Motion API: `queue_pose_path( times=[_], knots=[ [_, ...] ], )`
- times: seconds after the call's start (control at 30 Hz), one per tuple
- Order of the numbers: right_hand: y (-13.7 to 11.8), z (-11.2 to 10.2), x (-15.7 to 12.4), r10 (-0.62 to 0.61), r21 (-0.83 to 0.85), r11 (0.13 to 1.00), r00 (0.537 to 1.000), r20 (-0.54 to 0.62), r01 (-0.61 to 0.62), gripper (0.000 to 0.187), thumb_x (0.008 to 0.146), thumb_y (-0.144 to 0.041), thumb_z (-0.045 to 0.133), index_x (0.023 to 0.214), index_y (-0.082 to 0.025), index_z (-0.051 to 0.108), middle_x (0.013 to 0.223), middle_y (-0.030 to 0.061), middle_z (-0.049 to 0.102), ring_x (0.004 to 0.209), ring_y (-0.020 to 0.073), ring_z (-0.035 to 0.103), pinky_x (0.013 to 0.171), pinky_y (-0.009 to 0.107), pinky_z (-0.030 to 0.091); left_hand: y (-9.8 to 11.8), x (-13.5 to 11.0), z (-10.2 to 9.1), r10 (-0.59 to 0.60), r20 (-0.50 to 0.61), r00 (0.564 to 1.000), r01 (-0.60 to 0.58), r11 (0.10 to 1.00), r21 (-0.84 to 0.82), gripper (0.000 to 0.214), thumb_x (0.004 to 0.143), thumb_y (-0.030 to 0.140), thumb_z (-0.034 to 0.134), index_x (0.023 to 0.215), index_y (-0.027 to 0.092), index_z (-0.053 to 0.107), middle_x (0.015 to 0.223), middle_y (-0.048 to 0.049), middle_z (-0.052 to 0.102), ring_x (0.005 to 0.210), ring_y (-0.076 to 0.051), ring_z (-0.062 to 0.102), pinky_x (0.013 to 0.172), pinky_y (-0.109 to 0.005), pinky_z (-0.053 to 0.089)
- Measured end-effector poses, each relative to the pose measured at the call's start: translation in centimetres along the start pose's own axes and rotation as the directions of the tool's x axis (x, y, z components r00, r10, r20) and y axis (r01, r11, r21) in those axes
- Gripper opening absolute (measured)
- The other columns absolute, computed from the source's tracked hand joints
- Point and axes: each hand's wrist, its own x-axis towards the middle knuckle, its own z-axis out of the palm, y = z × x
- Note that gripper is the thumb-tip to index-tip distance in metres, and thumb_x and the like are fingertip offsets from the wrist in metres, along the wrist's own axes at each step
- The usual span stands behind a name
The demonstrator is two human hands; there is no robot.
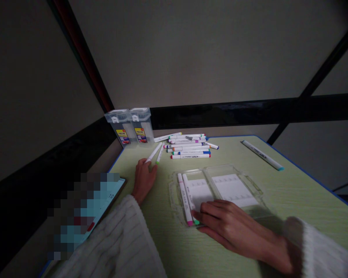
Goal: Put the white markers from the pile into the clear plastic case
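Observation:
The fingers of my left hand (pixel 145 177) are closed around the near end of a white marker (pixel 154 151), which points away from me on the table. Close beside it lies a white marker with a light green end (pixel 160 153). My right hand (pixel 227 224) is over the front of an open clear plastic case (pixel 173 193), its fingers closed at the green end of a white marker (pixel 188 193). That marker lies in the case's left half, alongside a white marker with a magenta end (pixel 185 199). The palms of both hands are hidden.
Several white markers with coloured ends (pixel 191 147) lie in a pile at the back. Two clear containers with labels (pixel 129 129) stand at the back left. A large marker-shaped object (pixel 262 155) lies at the right. A partly blurred blue-screened device (pixel 104 202) is at the left.

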Motion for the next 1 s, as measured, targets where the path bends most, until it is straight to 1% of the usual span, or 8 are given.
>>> queue_pose_path(
  times=[0.17, 0.33, 0.4, 0.53, 0.63, 0.8, 0.93, 1.0],
  knots=[
    [0.0, 0.0, 0.0, 0.0, -0.002, 1.0, 1.0, -0.005, 0.0, 0.022, 0.086, -0.024, 0.042, 0.097, -0.016, 0.058, 0.077, 0.0031, 0.059, 0.066, 0.0154, 0.054, 0.058, 0.03, 0.04, 0.1, -0.1, -0.1, -0.019, -0.009, 1.0, 0.019, 1.0, -0.019, 0.028, 0.071, 0.018, 0.046, 0.096, 0.01, 0.058, 0.102, -0.0096, 0.052, 0.098, -0.02, 0.05, 0.092, -0.031, 0.037],
    [0.0, 0.0, 0.0, 0.007, 0.0, 1.0, 1.0, 0.029, -0.007, 0.019, 0.085, -0.024, 0.044, 0.094, -0.017, 0.058, 0.078, 0.0026, 0.059, 0.067, 0.0159, 0.054, 0.059, 0.03, 0.041, 0.2, 0.0, -0.1, -0.063, -0.031, 0.998, 0.061, 0.997, -0.056, 0.028, 0.069, 0.015, 0.048, 0.094, 0.012, 0.059, 0.105, -0.0091, 0.053, 0.101, -0.02, 0.05, 0.094, -0.031, 0.036],
    [0.0, 0.0, 0.0, 0.014, 0.004, 1.0, 0.999, 0.033, -0.014, 0.018, 0.085, -0.024, 0.044, 0.093, -0.017, 0.058, 0.078, 0.0026, 0.059, 0.067, 0.0161, 0.054, 0.059, 0.03, 0.041, 0.2, 0.0, -0.1, -0.085, -0.04, 0.996, 0.082, 0.994, -0.07, 0.029, 0.068, 0.013, 0.049, 0.095, 0.011, 0.059, 0.107, -0.01, 0.054, 0.103, -0.02, 0.05, 0.094, -0.032, 0.036],
    [-0.1, -0.2, 0.1, 0.011, 0.003, 1.0, 1.0, 0.024, -0.011, 0.021, 0.086, -0.024, 0.042, 0.097, -0.017, 0.058, 0.079, 0.0031, 0.059, 0.067, 0.0159, 0.054, 0.059, 0.03, 0.04, 0.2, 0.1, -0.2, -0.109, -0.051, 0.993, 0.103, 0.989, -0.102, 0.032, 0.068, 0.01, 0.048, 0.097, 0.008, 0.059, 0.108, -0.0119, 0.057, 0.103, -0.02, 0.051, 0.093, -0.031, 0.037],
    [-0.1, -0.3, 0.1, 0.005, 0.0, 1.0, 1.0, 0.023, -0.005, 0.021, 0.085, -0.024, 0.043, 0.098, -0.016, 0.058, 0.076, 0.0032, 0.059, 0.065, 0.0156, 0.054, 0.057, 0.029, 0.04, 0.4, 0.2, -0.5, -0.132, -0.076, 0.988, 0.121, 0.983, -0.141, 0.031, 0.067, 0.008, 0.048, 0.095, 0.009, 0.061, 0.105, -0.0109, 0.06, 0.1, -0.019, 0.054, 0.092, -0.032, 0.039],
    [-0.1, -0.2, 0.0, 0.003, -0.004, 1.0, 1.0, 0.015, -0.003, 0.021, 0.085, -0.024, 0.043, 0.097, -0.016, 0.058, 0.077, 0.0034, 0.059, 0.066, 0.0155, 0.054, 0.058, 0.029, 0.041, 0.6, 0.3, -1.0, -0.168, -0.088, 0.982, 0.147, 0.968, -0.204, 0.032, 0.069, 0.006, 0.045, 0.096, 0.006, 0.062, 0.102, -0.0134, 0.063, 0.093, -0.019, 0.058, 0.087, -0.033, 0.043],
    [0.0, -0.1, 0.0, 0.006, -0.002, 1.0, 1.0, 0.016, -0.006, 0.021, 0.086, -0.024, 0.042, 0.097, -0.017, 0.058, 0.077, 0.0034, 0.059, 0.065, 0.0151, 0.054, 0.058, 0.029, 0.041, 0.5, 0.4, -1.2, -0.204, -0.115, 0.972, 0.169, 0.951, -0.258, 0.029, 0.071, 0.009, 0.045, 0.092, 0.011, 0.064, 0.097, -0.0095, 0.066, 0.087, -0.019, 0.061, 0.082, -0.034, 0.045],
    [0.0, -0.1, 0.0, 0.006, -0.004, 1.0, 1.0, 0.02, -0.006, 0.021, 0.085, -0.023, 0.042, 0.096, -0.017, 0.058, 0.078, 0.0036, 0.06, 0.066, 0.0153, 0.055, 0.059, 0.029, 0.042, 0.5, 0.4, -1.3, -0.227, -0.115, 0.967, 0.188, 0.943, -0.275, 0.027, 0.072, 0.011, 0.046, 0.091, 0.011, 0.065, 0.094, -0.0095, 0.067, 0.085, -0.019, 0.062, 0.081, -0.033, 0.046]
  ],
)
